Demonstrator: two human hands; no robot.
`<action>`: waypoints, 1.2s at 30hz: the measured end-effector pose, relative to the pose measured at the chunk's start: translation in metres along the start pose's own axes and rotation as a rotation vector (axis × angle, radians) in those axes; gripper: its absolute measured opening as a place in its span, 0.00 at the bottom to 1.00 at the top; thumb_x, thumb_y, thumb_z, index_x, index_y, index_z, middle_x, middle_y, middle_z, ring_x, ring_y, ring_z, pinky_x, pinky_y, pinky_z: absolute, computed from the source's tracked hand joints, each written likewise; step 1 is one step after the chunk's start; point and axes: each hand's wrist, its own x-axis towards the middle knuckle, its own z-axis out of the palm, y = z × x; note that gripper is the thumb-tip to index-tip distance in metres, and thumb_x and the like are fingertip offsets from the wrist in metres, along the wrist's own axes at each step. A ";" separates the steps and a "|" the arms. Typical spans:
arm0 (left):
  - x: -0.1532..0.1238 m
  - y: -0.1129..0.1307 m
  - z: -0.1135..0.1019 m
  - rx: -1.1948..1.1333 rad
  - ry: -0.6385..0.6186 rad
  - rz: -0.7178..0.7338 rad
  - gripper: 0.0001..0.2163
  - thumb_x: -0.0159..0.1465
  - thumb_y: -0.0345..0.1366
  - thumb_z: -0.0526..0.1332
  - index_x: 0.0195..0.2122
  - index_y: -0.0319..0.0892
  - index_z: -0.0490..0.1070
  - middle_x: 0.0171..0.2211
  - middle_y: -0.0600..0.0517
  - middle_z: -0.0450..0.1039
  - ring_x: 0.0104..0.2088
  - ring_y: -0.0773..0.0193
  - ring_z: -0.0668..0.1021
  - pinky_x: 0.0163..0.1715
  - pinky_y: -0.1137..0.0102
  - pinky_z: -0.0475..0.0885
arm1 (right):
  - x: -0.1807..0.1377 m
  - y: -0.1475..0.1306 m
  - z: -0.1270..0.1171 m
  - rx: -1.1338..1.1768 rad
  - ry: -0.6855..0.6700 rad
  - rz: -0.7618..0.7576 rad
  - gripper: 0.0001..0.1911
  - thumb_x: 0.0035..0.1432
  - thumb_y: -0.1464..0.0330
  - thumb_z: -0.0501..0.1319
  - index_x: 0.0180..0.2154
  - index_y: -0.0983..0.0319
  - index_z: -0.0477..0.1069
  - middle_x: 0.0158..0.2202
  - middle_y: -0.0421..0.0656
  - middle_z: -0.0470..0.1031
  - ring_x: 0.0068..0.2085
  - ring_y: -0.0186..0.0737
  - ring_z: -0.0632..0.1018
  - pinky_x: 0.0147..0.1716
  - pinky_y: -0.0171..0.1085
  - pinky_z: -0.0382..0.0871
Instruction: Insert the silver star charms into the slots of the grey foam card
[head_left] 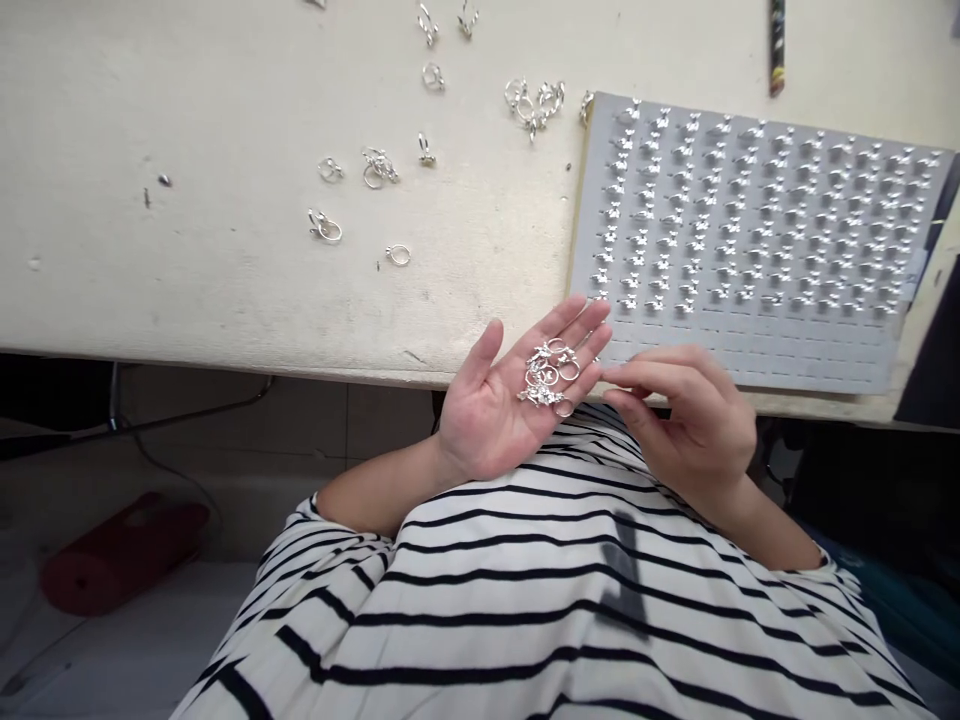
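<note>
Palm up, my left hand (499,400) is flat with its fingers stretched out, and it carries a small heap of silver rings (547,375) on the palm and fingers. Just to its right is my right hand (686,420), thumb and forefinger close together at the left fingertips. A tiny silver glint shows there, but what those fingers hold cannot be made out. Behind both hands lies a grey display board (795,345) with rows of silver rings (757,210) set in its slots. The lowest slot rows, nearest me, show no rings.
Loose rings (379,168) lie scattered on the pale table (187,280), with another cluster (534,105) left of the board. A dark pen-like stick (777,50) rests at the back right. Below the table's front edge, a red cylindrical object (124,555) sits on the floor at left.
</note>
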 end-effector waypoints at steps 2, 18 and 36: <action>0.000 -0.002 0.001 0.009 -0.016 -0.010 0.28 0.77 0.53 0.41 0.65 0.43 0.68 0.70 0.52 0.63 0.75 0.57 0.54 0.73 0.64 0.59 | 0.002 -0.003 0.002 -0.003 -0.019 -0.032 0.18 0.63 0.72 0.67 0.51 0.49 0.75 0.43 0.40 0.82 0.39 0.40 0.81 0.36 0.42 0.78; 0.000 -0.005 -0.001 0.008 -0.063 -0.015 0.29 0.77 0.53 0.40 0.65 0.40 0.67 0.71 0.52 0.62 0.76 0.60 0.53 0.72 0.67 0.59 | 0.010 -0.008 0.015 -0.046 -0.092 0.081 0.03 0.65 0.66 0.65 0.39 0.53 0.72 0.32 0.37 0.80 0.31 0.37 0.78 0.32 0.41 0.75; 0.000 0.002 -0.003 0.017 0.017 0.091 0.29 0.76 0.54 0.39 0.69 0.46 0.63 0.69 0.55 0.65 0.75 0.60 0.56 0.73 0.64 0.58 | 0.002 0.005 -0.004 0.241 0.015 0.357 0.09 0.64 0.69 0.67 0.45 0.50 0.79 0.41 0.39 0.80 0.43 0.37 0.81 0.44 0.40 0.81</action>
